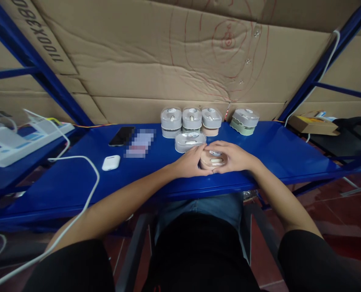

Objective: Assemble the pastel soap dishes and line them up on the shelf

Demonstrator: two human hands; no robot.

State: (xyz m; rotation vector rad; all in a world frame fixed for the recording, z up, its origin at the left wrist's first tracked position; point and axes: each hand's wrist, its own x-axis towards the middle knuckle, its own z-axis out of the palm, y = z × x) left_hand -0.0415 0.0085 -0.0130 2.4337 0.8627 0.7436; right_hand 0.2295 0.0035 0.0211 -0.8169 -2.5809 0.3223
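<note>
A pinkish oval container with a clear lid point(214, 159) is near the front edge of the blue table, gripped between both hands. My left hand point(192, 162) wraps its left side, and my right hand point(233, 157) closes round its right side, with fingertips meeting at the front and back. Just behind my left hand lies a grey-white container point(190, 142). Farther back, similar containers stand in stacks: a grey one point(171, 121), one in the middle point(192, 120), one with a pinkish base point(211, 121), and a green-based one point(245, 121) apart on the right.
A dark phone point(122, 136), a blurred-out flat item point(140, 142) and a white earbud case point(111, 162) lie on the left of the blue table point(156, 182). A white cable point(97, 178) crosses at the left. Cardboard point(131, 52) stands behind.
</note>
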